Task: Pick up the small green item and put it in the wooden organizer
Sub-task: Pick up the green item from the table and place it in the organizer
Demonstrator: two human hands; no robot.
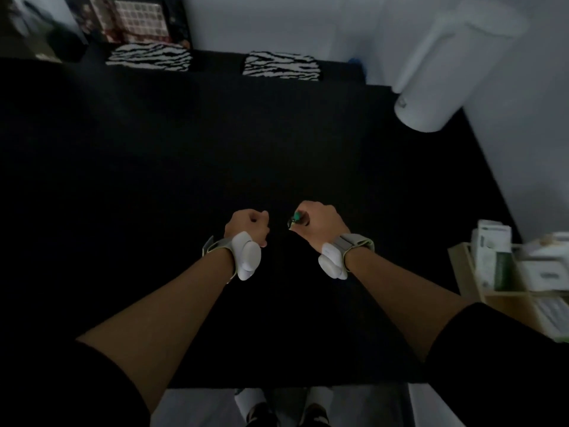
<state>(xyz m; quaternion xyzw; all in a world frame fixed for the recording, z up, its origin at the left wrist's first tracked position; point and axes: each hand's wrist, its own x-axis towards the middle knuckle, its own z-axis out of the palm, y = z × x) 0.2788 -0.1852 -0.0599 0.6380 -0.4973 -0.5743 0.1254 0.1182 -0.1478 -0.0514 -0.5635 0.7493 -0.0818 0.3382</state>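
My right hand (pixel 318 224) is closed around a small green item (pixel 297 216), whose green tip and a thin dark loop stick out on the hand's left side. It is held just over the black table (pixel 184 164), near the middle. My left hand (pixel 248 226) is curled into a loose fist a short way to the left, with nothing seen in it. The wooden organizer (pixel 462 272) stands at the table's right edge, well to the right of my right hand. It holds white and green boxes.
A tall white cylinder (pixel 443 72) stands at the far right corner of the table. Two zebra-striped cushions (pixel 281 64) lie beyond the far edge. White bands with devices sit on both wrists. My feet show below the near edge.
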